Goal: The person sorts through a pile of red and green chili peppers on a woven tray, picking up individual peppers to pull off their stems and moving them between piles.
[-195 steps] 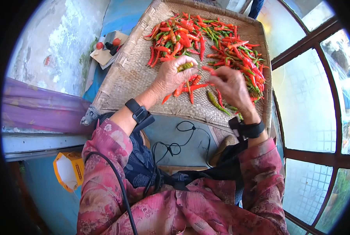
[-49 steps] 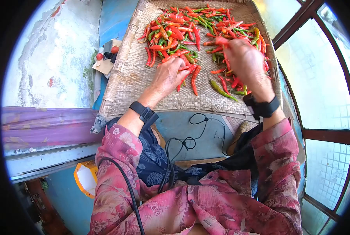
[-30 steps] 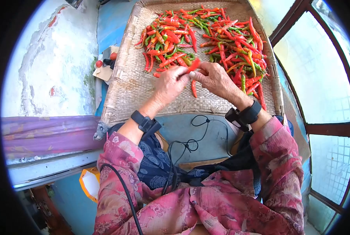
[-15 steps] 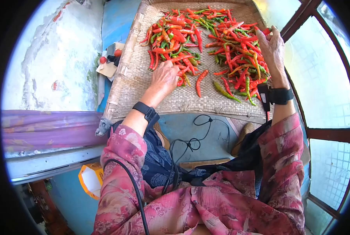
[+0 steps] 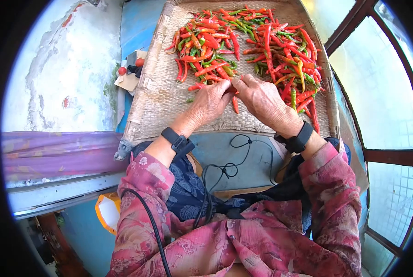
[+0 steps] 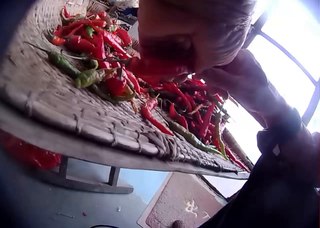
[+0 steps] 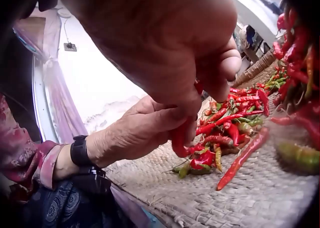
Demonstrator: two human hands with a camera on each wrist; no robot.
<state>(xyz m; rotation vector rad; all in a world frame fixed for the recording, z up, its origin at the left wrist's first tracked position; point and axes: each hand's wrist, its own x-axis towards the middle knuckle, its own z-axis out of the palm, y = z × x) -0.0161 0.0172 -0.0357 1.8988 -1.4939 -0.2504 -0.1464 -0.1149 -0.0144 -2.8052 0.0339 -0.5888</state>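
We see left hand (image 5: 211,104) and right hand (image 5: 267,104) meeting just above center, over woven tray (image 5: 162,104). Chilies (image 5: 209,43) piled upper center, upper right.

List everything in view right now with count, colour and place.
woven tray: one, tan, top centre
peppers: too many to count, red, green, orange, heaped left and right on the tray
loose pepper: one, red, near the hands
held pepper: one, red, in the left hand
balls: two, red, left of the tray
wall: one, whitish, far left
cloth: one, purple, left
box: one, orange and white, lower left
window: one, pale, brown-framed, right
cable: count unclear, black, below the tray
wrist straps: two, black, one per wrist
shirt: one, pink, bottom
hands: left and right, bare, centre
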